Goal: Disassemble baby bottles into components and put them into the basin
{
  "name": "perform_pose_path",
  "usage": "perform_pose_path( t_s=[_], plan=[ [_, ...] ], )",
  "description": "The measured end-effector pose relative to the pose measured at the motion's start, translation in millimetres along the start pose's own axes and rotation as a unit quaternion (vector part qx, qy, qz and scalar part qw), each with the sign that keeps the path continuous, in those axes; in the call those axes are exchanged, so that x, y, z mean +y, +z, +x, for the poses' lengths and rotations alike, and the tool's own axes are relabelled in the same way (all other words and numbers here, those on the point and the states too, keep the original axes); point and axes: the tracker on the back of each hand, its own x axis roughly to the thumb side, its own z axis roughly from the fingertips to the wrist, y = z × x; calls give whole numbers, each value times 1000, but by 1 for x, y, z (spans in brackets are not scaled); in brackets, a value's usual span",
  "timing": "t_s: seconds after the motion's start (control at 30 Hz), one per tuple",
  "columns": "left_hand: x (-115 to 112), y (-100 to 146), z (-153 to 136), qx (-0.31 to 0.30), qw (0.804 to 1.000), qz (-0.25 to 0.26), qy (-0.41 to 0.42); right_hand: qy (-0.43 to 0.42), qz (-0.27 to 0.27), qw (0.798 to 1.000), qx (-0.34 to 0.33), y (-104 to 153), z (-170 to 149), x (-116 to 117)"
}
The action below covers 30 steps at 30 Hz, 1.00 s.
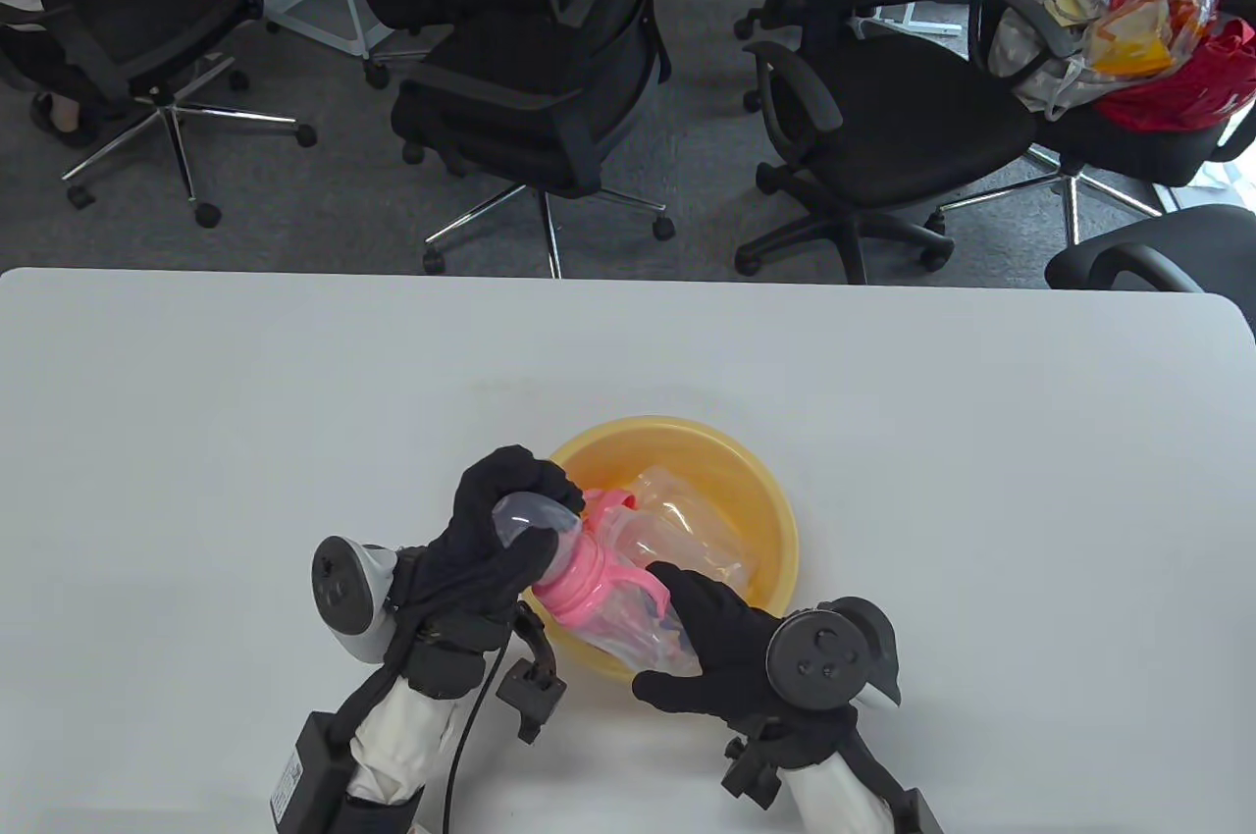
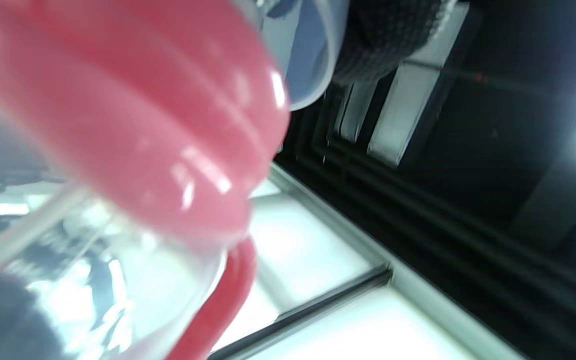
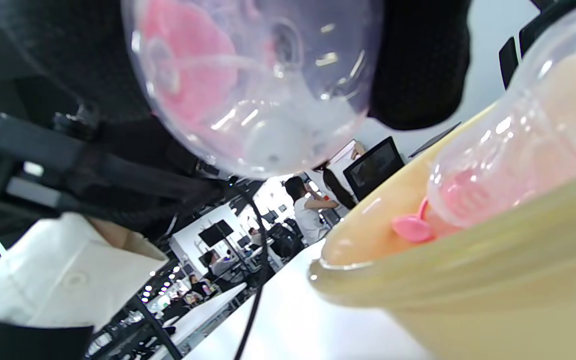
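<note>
A baby bottle [image 1: 628, 608] with a pink collar [image 1: 579, 574] and pink handles is held lying on its side above the near-left rim of a yellow basin [image 1: 775, 510], which stands on the white table [image 1: 196, 402] toward its near edge. Left hand [image 1: 500, 530]: fingers curled over the clear domed cap [image 1: 525, 525] at the bottle's top end, thumb and fingers wrapped around it. Right hand [image 1: 721, 638]: fingers curled around the clear body of the bottle at its lower end, just near of the basin rim. The bottle runs from upper left to lower right between the two hands, cap end toward the left. Inside the basin lie more clear plastic parts [image 1: 702, 530], including what looks like another bottle body with some pink at one end; their exact count cannot be told. Right wrist view: the clear cap [image 3: 253, 85] seen from below with pink showing through it, black glove on both sides of it; the basin wall [image 3: 493, 280] fills the lower right, with a clear bottle piece [image 3: 523, 125] and a small pink tab [image 3: 410, 227] resting against its inner side. Left wrist view: blurred close view of the pink collar [image 2: 133, 115] and the clear body below it, a pink handle [image 2: 218, 305] curving down. Whether the cap has come loose from the collar cannot be told. Black office chairs [image 1: 549, 78] stand beyond the far edge of the table.
</note>
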Motion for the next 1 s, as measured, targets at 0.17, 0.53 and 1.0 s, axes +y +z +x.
perform_pose_path(
  t_s=[0.17,0.53,1.0],
  plan=[
    [12,0,5,-2,1000,22,-2,-10,-5,1000,16,4,-11,-9],
    [6,-2,-15,58,984,-29,-166,-130,-88,986,63,20,-48,-29],
    [-32,1,-56,120,878,-232,-401,-220,-119,966,67,29,-63,-38]
  ],
)
